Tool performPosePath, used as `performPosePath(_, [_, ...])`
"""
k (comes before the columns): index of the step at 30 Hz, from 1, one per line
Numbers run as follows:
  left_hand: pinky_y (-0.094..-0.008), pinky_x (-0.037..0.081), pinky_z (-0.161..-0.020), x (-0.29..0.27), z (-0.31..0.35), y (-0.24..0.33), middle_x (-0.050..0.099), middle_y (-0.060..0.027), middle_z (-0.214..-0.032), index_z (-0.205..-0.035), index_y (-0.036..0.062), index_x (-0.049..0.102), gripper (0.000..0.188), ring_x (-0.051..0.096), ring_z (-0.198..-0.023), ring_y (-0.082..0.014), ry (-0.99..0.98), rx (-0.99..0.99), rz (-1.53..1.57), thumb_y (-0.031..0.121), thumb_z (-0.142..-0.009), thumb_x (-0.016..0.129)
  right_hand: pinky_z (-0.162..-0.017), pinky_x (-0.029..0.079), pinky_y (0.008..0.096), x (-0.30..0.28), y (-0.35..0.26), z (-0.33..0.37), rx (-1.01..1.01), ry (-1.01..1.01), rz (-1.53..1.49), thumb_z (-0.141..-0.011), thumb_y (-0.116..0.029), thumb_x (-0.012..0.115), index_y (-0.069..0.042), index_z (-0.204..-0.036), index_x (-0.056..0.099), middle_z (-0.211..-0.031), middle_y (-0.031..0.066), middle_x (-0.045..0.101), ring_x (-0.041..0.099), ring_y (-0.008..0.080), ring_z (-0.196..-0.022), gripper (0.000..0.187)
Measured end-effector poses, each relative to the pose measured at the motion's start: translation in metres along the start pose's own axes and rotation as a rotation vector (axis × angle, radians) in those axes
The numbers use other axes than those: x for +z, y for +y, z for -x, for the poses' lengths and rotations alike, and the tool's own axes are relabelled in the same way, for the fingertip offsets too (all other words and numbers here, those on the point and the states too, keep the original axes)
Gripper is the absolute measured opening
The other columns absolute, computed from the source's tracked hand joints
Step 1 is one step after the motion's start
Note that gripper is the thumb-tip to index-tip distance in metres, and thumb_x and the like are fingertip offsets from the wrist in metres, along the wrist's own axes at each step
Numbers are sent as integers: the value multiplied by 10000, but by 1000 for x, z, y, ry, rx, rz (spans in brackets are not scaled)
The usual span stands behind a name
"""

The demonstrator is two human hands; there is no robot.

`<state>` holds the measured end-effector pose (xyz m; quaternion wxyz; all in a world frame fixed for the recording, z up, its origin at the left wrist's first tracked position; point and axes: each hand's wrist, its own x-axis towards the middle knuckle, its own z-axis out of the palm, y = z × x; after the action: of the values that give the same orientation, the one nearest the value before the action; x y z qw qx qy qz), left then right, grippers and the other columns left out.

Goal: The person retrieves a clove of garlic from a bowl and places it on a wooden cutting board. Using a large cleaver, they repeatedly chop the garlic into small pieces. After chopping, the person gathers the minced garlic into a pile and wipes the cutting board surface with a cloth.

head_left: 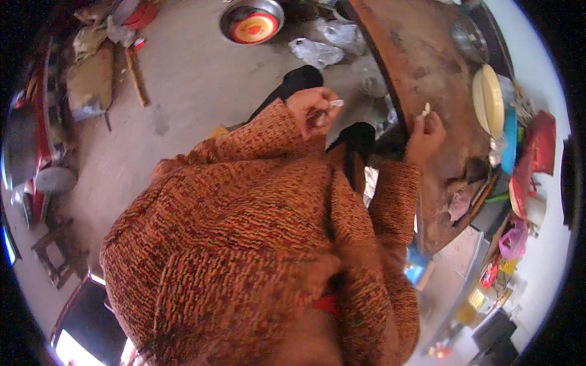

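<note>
My left hand (312, 113) is closed in front of my body, over the dark-clad knees. A small white piece (337, 103) sticks out from its fingertips; its kind is too small to make out. Over the near edge of a worn brown wooden table (421, 67), my right hand (427, 135) is raised with its fingertips pinched. Between them is a small pale yellowish piece (426, 110), also too small to name. Both forearms are in the sleeves of an orange-brown knitted sweater (244, 213).
On the floor ahead stands a metal basin (226, 21) with a red-rimmed dish (255, 28) in it. Crumpled clear plastic bags (317, 52) lie beside the table. A round cream-coloured tray (488, 102) and a pink bag (514, 239) are at the right. A stick (135, 78) lies at the left.
</note>
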<state>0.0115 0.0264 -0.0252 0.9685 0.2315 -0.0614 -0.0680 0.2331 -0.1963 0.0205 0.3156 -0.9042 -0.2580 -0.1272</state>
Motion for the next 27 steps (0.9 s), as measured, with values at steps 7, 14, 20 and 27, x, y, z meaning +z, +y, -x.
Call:
performPosePath(7, [-355, 391, -446, 6, -2, -10, 568, -128, -890, -902, 25, 560, 177, 487, -569, -210, 44, 188, 260, 133, -766, 589, -913, 407, 414, -5, 42, 7, -17, 128, -26, -866, -198, 588, -12, -1059, 621, -1069, 177, 588, 524, 323, -1022, 270])
performPosePath(14, [-319, 376, -468, 17, -3, -6, 577, -125, -865, -885, 41, 563, 156, 493, -608, -196, -15, 240, 320, 155, -778, 562, -894, 428, 362, 1, 30, 10, 7, 155, 5, -897, -234, 554, 11, -1047, 622, -1064, 166, 598, 553, 287, -1010, 295])
performPosePath(20, [-290, 354, -421, 47, 2, 1, 531, -62, -626, -742, 60, 553, 256, 463, -480, -152, 457, 248, -90, 300, -827, 574, -873, 440, 393, 1, 52, 5, -67, 154, 59, -889, -262, 557, 5, -1009, 637, -1014, 182, 628, 572, 318, -952, 304])
performPosePath(27, [-284, 350, -380, -9, 5, -13, 538, -70, -684, -802, 76, 529, 67, 452, -476, -138, 394, 261, 187, 56, -787, 592, -886, 440, 390, -11, 37, 11, 17, 117, 67, -903, -243, 539, 25, -1011, 630, -1016, 187, 627, 571, 321, -960, 303])
